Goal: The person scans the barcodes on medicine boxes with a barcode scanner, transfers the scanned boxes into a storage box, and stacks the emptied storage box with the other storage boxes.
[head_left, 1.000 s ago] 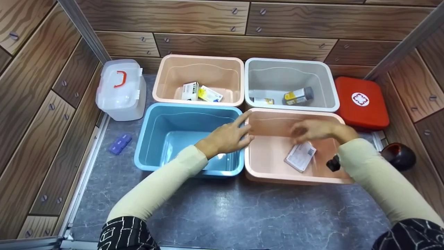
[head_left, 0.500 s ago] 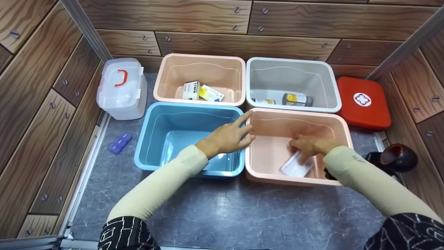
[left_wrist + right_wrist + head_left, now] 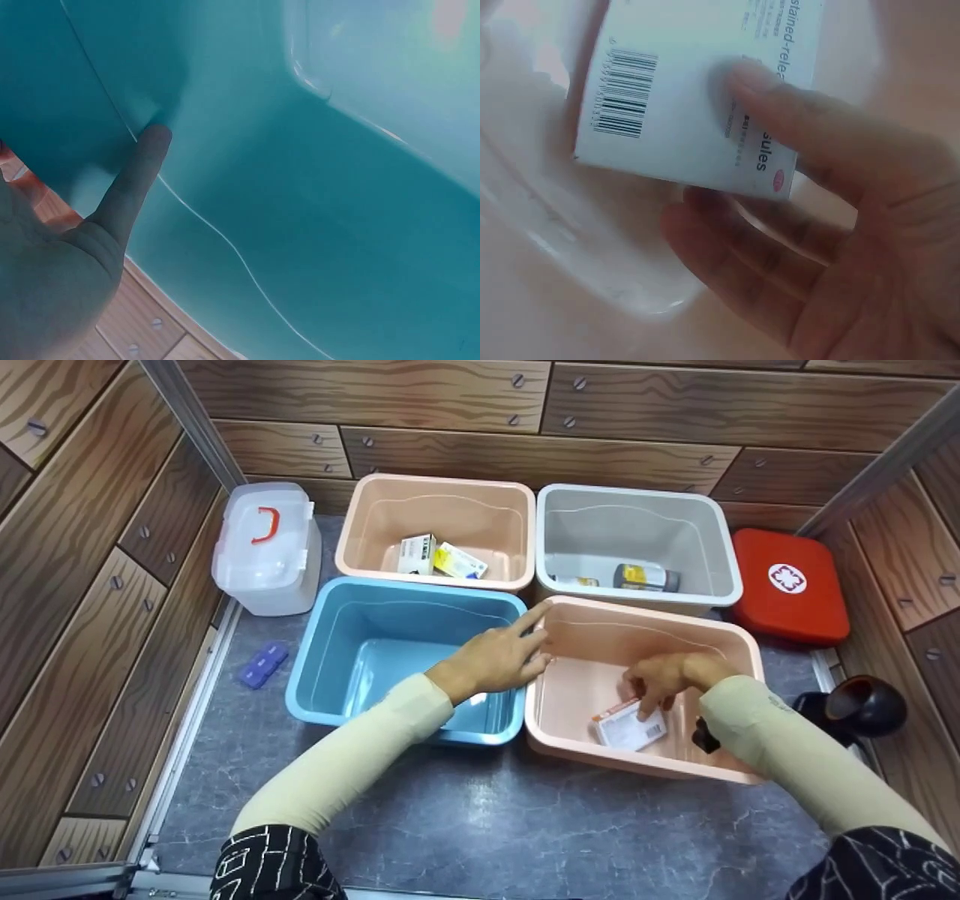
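Note:
A white medicine box (image 3: 630, 726) with printed text and a barcode is inside the front-right pink bin (image 3: 645, 765). My right hand (image 3: 660, 684) reaches in and pinches the box's edge; in the right wrist view the thumb presses its printed face while the other fingers bend behind it. My left hand (image 3: 495, 658) rests across the neighbouring rims of the blue bin (image 3: 405, 727) and the pink bin, fingers extended. In the left wrist view its straight thumb (image 3: 146, 157) lies against the blue inner wall.
Behind stand a peach bin (image 3: 435, 487) with two medicine boxes and a grey bin (image 3: 630, 502) with bottles. A clear lidded case (image 3: 266, 547) and purple pill organizer (image 3: 264, 665) lie left. On the right are a red first-aid case (image 3: 787, 585) and a black rounded object (image 3: 866, 705).
My right hand has come down onto the medicine box, which has shifted left and turned. The pink bin's right side has swung towards me. My left hand stays on the rims.

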Tool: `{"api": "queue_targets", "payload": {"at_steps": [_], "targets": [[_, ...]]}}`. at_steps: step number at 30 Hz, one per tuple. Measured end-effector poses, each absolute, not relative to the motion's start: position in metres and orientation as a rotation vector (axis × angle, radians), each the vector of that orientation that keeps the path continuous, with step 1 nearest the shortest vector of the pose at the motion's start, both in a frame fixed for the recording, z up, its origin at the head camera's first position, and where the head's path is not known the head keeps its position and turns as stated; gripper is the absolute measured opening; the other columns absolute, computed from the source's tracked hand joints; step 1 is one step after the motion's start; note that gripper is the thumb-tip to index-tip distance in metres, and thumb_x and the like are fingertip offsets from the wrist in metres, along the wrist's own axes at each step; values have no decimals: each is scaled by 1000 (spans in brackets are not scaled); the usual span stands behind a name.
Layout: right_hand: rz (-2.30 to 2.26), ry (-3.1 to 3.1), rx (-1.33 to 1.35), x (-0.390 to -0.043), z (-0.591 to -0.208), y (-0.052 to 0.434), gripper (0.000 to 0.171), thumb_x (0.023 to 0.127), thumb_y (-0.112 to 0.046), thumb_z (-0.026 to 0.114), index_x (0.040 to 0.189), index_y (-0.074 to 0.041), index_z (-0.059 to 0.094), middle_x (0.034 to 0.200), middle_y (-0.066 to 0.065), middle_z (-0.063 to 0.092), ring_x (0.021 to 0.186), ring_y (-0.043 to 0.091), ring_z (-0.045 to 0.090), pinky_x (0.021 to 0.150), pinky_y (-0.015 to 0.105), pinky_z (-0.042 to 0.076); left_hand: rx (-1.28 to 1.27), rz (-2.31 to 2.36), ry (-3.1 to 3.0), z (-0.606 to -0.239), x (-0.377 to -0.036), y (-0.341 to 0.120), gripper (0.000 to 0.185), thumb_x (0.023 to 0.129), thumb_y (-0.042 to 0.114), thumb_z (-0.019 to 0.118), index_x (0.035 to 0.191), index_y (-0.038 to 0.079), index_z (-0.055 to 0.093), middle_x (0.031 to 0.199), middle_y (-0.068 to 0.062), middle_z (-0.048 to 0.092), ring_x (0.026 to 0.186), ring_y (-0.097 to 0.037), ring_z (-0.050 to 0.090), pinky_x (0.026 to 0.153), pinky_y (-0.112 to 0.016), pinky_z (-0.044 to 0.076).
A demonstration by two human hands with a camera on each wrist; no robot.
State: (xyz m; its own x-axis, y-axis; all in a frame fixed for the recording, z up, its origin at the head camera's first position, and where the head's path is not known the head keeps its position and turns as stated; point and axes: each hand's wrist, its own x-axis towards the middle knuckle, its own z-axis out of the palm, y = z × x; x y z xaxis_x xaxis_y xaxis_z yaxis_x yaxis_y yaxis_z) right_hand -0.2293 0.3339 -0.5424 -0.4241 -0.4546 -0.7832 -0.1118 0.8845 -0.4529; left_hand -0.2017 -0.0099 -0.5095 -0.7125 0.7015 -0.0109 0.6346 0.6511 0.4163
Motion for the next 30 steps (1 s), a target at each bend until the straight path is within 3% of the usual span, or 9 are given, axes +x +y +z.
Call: {"api": "queue_targets", "payload": {"at_steps": [6,11,17,21,25,30], "targets": [[-585,2153,-560,-229,-517,329,31,88,-10,88,104,-5,62,101,9,64,84,16,62,72,29,58,1078,618,2671,-509,-202,-7,41,114,41,46,140,13,61,185,-4,11,94,-38,76,87,-49,64],[-700,2312,-732,-226,-490,329,33,86,-10,90,100,-10,60,95,7,68,87,18,59,75,25,48,1059,683,2662,-509,-205,-4,46,113,40,48,147,13,60,185,-5,12,99,-39,77,92,-49,63],[-860,2400,-741,-218,-470,335,33,90,-6,88,104,-9,59,97,6,69,89,17,62,78,25,50,1054,697,2693,-507,-207,-2,49,112,37,48,152,12,59,183,-8,19,103,-40,78,95,-49,63],[-909,2509,-772,-211,-463,344,32,91,-9,88,106,-9,59,94,3,67,85,13,60,75,24,50,1058,671,2740,-506,-206,4,52,109,33,51,155,8,57,182,-9,23,90,-34,77,87,-45,65],[-937,2582,-752,-205,-462,347,32,92,-9,87,108,-8,59,103,5,70,91,16,65,81,25,55,1049,541,2841,-507,-200,10,54,107,30,53,152,0,56,181,-15,25,77,-31,75,73,-40,66],[-1019,2647,-694,-197,-462,352,34,93,-9,87,117,-5,63,108,8,73,99,13,66,85,17,55,1000,406,2950,-507,-198,17,42,106,27,54,136,-1,64,179,-13,30,74,-33,76,66,-40,66]]}}
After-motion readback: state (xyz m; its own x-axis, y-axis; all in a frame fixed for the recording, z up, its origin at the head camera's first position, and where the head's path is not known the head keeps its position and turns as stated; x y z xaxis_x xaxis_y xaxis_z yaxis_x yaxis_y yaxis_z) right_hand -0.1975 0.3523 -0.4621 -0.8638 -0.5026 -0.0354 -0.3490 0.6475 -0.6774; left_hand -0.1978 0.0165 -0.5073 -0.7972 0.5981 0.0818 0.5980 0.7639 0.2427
